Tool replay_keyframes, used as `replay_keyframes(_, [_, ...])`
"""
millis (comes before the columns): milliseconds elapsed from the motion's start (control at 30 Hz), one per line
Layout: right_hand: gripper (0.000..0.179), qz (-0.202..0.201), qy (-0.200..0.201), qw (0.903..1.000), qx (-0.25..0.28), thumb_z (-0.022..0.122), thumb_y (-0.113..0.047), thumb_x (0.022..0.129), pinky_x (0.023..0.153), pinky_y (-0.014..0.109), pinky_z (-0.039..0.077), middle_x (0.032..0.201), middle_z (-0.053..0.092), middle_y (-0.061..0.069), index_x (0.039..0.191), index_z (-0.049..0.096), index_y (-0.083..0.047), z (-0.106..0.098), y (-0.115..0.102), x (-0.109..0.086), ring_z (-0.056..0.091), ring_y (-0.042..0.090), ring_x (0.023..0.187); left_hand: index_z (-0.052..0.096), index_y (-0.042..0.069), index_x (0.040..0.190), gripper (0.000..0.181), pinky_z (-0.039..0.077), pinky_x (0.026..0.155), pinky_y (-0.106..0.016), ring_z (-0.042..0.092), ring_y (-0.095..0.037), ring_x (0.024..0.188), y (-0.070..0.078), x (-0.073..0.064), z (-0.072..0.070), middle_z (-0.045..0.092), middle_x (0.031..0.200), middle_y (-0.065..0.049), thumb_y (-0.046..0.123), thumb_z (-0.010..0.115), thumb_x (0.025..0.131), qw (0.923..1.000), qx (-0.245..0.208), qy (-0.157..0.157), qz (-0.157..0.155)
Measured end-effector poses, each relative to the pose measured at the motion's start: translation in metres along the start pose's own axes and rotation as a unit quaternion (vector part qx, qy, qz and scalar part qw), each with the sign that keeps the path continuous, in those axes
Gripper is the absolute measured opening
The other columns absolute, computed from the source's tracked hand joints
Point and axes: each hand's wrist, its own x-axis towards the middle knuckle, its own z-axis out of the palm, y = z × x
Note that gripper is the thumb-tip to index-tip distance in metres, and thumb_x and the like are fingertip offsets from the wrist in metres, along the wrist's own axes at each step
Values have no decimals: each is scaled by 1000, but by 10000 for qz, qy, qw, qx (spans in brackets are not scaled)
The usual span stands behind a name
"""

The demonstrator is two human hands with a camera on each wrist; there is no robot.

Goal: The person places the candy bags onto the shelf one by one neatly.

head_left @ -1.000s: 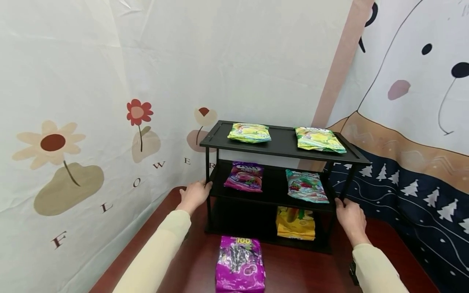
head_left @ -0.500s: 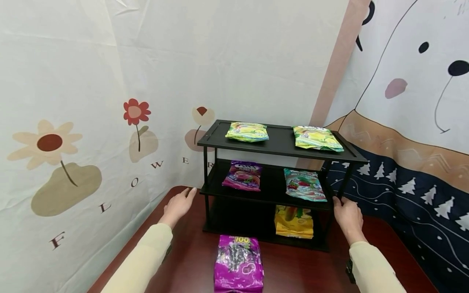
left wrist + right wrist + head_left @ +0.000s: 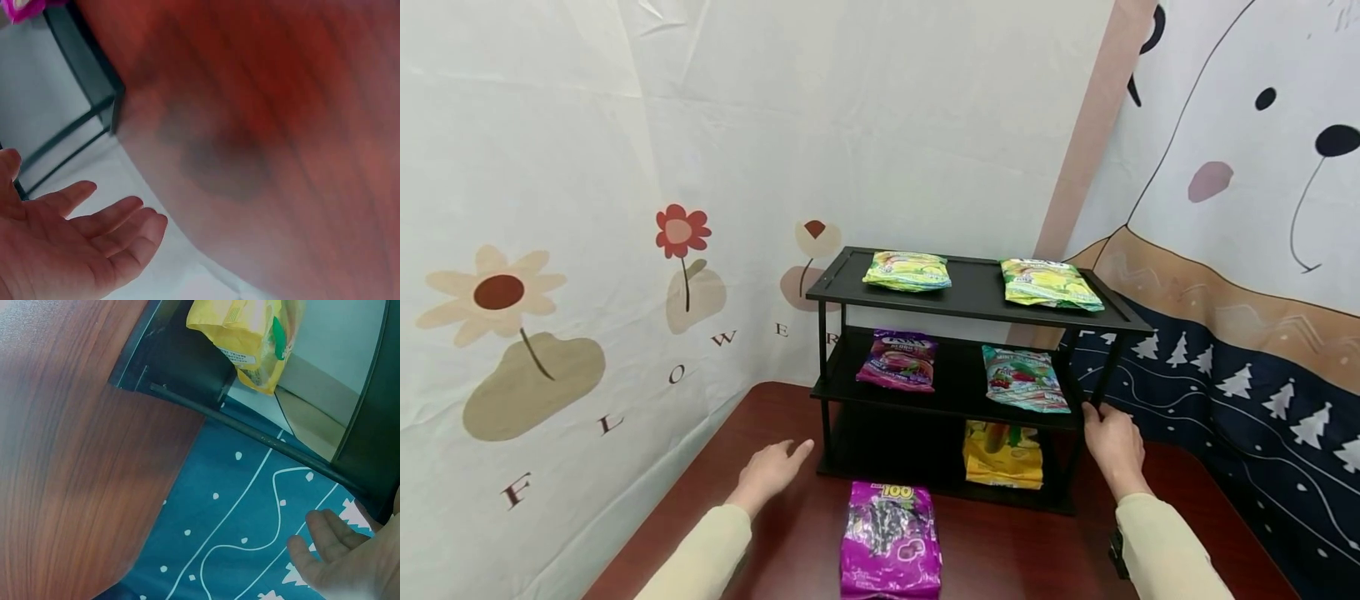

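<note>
A black three-tier shelf rack [image 3: 947, 408] stands on the dark red table. My right hand [image 3: 1115, 446] pinches it at the right end of the middle tier, beside the front post. In the right wrist view the other fingers [image 3: 328, 540] of that hand stick out past the corner. Left of the rack, my left hand [image 3: 769, 473] is apart from it, low over the table, holding nothing. The left wrist view shows its palm turned up and its fingers [image 3: 112, 219] loosely spread. In front of the rack lies a purple candy bag [image 3: 891, 542].
Two yellow-green candy bags, one left [image 3: 908, 272] and one right [image 3: 1049, 284], lie on the top tier. The middle tier bears a purple bag [image 3: 898, 362] and a teal bag [image 3: 1024, 379]. A yellow bag [image 3: 1002, 454] is on the bottom tier. Printed curtains [image 3: 925, 125] hang behind.
My left hand has let go of the rack's left side and moved left, then down toward the table. The right hand stays at the rack's right side.
</note>
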Motion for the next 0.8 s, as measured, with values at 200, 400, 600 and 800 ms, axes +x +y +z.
replay_keyframes(200, [41, 17, -71, 10000, 40, 44, -35, 106, 64, 47, 39, 83, 60, 21, 99, 64, 0, -1, 0, 0, 56, 41, 82, 60, -6, 130, 82, 40, 94, -66, 53, -47, 121, 7, -11, 15, 62, 127, -24, 66, 39, 98, 9994, 60, -333, 75])
replay_keyframes(400, [42, 31, -47, 10000, 60, 44, -36, 105, 66, 51, 41, 89, 62, 24, 101, 64, 0, -1, 0, 1, 57, 44, 86, 68, -2, 122, 77, 43, 93, -64, 59, -43, 115, 20, -19, 22, 67, 119, -20, 66, 45, 95, 9978, 96, -607, 252])
replay_keyframes(600, [42, 67, -80, 9999, 95, 44, -36, 105, 69, 52, 41, 97, 62, 27, 110, 65, 1, -1, 0, 0, 56, 45, 90, 74, 1, 107, 73, 50, 84, -57, 66, -35, 96, 33, -29, 29, 71, 103, -16, 68, 49, 93, 9952, 123, -887, 404])
replay_keyframes(800, [43, 57, -83, 9999, 90, 43, -35, 106, 67, 47, 38, 89, 61, 22, 112, 65, 1, -2, 0, 0, 54, 41, 86, 73, 4, 81, 68, 50, 64, -44, 59, -21, 65, 42, -40, 37, 66, 74, -9, 68, 52, 91, 9913, 155, -1140, 631])
